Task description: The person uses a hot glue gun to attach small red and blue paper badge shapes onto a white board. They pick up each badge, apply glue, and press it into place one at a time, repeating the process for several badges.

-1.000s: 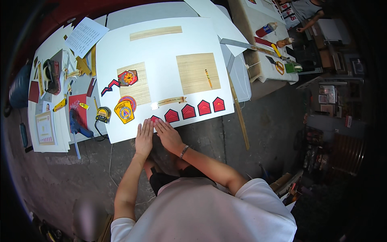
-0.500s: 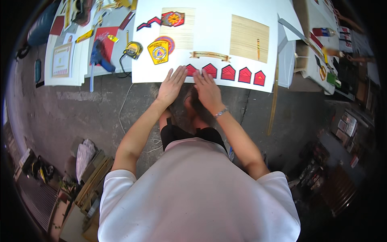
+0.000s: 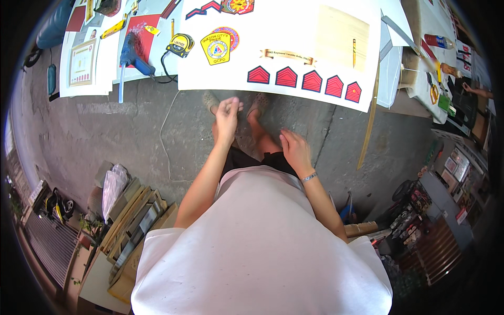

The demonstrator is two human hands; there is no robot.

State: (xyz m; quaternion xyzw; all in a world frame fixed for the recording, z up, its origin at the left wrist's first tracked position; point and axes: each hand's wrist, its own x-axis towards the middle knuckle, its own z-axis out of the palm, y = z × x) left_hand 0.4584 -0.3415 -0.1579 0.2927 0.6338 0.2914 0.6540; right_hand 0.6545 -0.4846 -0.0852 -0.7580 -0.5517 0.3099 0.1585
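My left hand is off the white board, just below its front edge, with loosely bent fingers and nothing visible in them. Lower and to the right, beside my thigh, hangs my right hand, its fingers loosely extended and holding nothing I can see. Along the board's near edge runs a row of several red chevron patches with dark borders. Above them lies a tan ribbon-shaped banner. A yellow shield-shaped patch partly covers a round one. A pencil rests on a pale wood-grain panel.
Left of the board are a tape measure, a blue glue gun, a yellow cutter and a framed certificate. A long wooden strip hangs at the right. Stacked boards stand at lower left; another person's hand shows far right.
Both hands have come off the chevron patches and back toward my body, the right one farther. The view has shifted, so the board sits higher in the picture.
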